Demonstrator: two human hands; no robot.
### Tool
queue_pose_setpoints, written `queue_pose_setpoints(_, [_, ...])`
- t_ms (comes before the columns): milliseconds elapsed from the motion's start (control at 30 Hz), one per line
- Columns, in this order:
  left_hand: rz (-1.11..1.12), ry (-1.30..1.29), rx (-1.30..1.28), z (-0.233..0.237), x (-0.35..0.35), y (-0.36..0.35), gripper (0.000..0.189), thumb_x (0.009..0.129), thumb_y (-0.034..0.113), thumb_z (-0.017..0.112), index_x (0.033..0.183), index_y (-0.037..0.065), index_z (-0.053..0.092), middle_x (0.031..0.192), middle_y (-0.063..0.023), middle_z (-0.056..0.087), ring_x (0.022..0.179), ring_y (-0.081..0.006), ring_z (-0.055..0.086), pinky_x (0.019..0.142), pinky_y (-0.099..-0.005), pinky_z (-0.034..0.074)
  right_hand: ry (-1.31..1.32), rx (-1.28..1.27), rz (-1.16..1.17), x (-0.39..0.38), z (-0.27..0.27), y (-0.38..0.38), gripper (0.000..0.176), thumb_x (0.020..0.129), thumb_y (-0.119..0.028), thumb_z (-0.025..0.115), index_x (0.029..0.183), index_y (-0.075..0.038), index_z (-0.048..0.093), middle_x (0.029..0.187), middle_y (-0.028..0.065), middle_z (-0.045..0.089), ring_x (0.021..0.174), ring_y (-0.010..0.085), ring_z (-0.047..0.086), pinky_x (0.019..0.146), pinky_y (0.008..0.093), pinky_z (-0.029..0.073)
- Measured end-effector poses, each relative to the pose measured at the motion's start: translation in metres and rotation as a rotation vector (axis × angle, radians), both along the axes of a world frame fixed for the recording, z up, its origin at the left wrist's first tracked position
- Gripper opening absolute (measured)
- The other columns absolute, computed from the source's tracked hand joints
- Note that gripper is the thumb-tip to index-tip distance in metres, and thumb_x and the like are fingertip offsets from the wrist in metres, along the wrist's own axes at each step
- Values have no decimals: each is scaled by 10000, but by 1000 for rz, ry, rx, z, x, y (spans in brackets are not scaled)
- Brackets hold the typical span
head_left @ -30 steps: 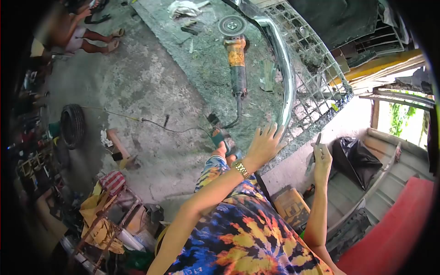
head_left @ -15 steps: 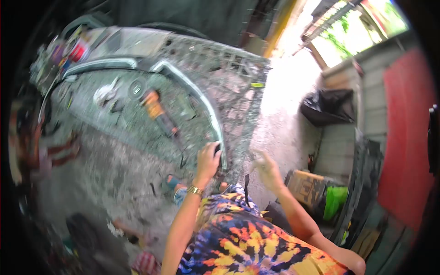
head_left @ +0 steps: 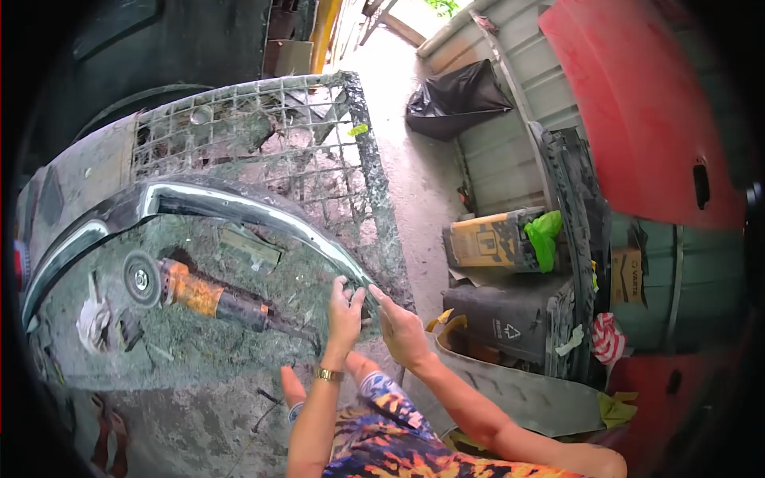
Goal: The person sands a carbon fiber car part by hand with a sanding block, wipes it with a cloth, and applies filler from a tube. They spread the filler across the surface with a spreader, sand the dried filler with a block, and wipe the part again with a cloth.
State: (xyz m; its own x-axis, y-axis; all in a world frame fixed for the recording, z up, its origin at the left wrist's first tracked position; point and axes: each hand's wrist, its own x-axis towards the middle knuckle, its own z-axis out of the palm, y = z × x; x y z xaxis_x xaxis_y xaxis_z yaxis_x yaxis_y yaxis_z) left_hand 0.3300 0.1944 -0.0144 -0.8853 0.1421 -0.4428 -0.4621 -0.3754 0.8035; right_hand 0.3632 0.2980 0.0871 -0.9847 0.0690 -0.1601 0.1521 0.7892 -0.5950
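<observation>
A long curved dark strip [head_left: 279,215] with a whitish band lies across the worktable. At its near right end, my left hand [head_left: 344,312], with a gold watch on the wrist, has its fingers apart beside the edge. My right hand [head_left: 400,328] touches or nearly touches the same end from the right, fingertips toward the strip, fingers extended. An orange and black angle grinder [head_left: 195,291] with a round disc rests inside the curve. Near it are a crumpled white cloth [head_left: 94,320] and a flat greenish block [head_left: 250,247].
A metal grid [head_left: 239,127] forms the table's far part [head_left: 374,175]. To the right are a black bag [head_left: 458,99], a yellow-black box [head_left: 490,241], a dark bin [head_left: 502,323] and a large red panel [head_left: 637,103]. A person's legs [head_left: 111,438] show at lower left.
The view has swung to the right. My right hand has come in from the side to the strip's end, close to my left hand, which stays by that end.
</observation>
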Motion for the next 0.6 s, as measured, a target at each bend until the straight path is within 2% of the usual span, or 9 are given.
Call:
queue_pose_setpoints(33, [-4, 15, -7, -3, -2, 0, 394, 1007, 67, 625, 1347, -41, 458, 1025, -101, 648, 903, -122, 591, 748, -274, 498, 4, 11, -9, -1, -4, 0, 524, 972, -9, 568, 1479, -136, 533, 821, 281, 620, 741, 443, 653, 669, 480, 503])
queue_pose_setpoints(100, [12, 33, 24, -7, -2, 2, 375, 1012, 59, 617, 1340, -37, 462, 1031, -106, 647, 914, -125, 593, 768, -280, 502, 55, 86, 34, -1, -10, 1, 592, 933, 9, 580, 1501, -139, 506, 844, 217, 648, 739, 412, 666, 672, 504, 528])
queue_pose_setpoints(233, [-23, 16, 66, -6, 2, 0, 381, 1029, 43, 589, 1367, -32, 430, 1087, -117, 652, 969, -136, 603, 817, -285, 507, 136, 94, 60, -5, -16, -1, 596, 936, 6, 580, 1509, -138, 502, 877, 217, 660, 760, 407, 676, 672, 500, 529])
queue_pose_setpoints(300, [-11, 5, 166, -6, 1, 0, 406, 1035, 48, 585, 1390, -29, 403, 1116, -122, 652, 976, -139, 604, 822, -286, 509, 25, 127, 33, -3, -5, -5, 598, 928, 15, 573, 1504, -129, 508, 884, 214, 656, 769, 398, 676, 679, 495, 529])
queue_pose_setpoints(367, [-40, -13, 168, -6, 3, -2, 417, 1040, 54, 579, 1404, -23, 388, 1140, -126, 652, 970, -142, 606, 825, -285, 510, 29, 122, 22, -17, -5, -12, 578, 924, 29, 575, 1484, -105, 530, 891, 238, 650, 782, 416, 670, 693, 482, 526])
queue_pose_setpoints(400, [-60, -44, 146, -5, 3, -3, 413, 1042, 57, 577, 1402, -22, 390, 1112, -118, 653, 950, -131, 602, 801, -274, 508, 35, 114, 12, -23, -5, -16, 558, 920, 43, 576, 1463, -82, 553, 897, 262, 644, 796, 434, 663, 706, 468, 522])
queue_pose_setpoints(467, [-85, -64, 121, -1, -2, -4, 409, 1043, 59, 576, 1400, -21, 391, 1085, -109, 654, 930, -120, 598, 777, -264, 505, 17, 113, -10, -12, 0, -13, 552, 921, 42, 574, 1460, -80, 554, 897, 266, 646, 794, 438, 659, 706, 470, 520])
queue_pose_setpoints(533, [-23, -14, 202, 1, -3, -3, 394, 1044, 55, 574, 1390, -17, 400, 1007, -84, 643, 884, -92, 580, 715, -243, 488, -6, 113, -26, -16, 4, -17, 546, 923, 41, 572, 1456, -78, 556, 897, 269, 647, 793, 442, 655, 706, 472, 517])
queue_pose_setpoints(600, [-77, -35, 150, 1, -3, -9, 393, 1045, 53, 572, 1391, -14, 399, 977, -75, 634, 875, -82, 572, 705, -237, 482, 8, 126, -15, -21, 4, -21, 550, 915, 42, 575, 1452, -76, 558, 888, 272, 645, 774, 440, 656, 704, 481, 513])
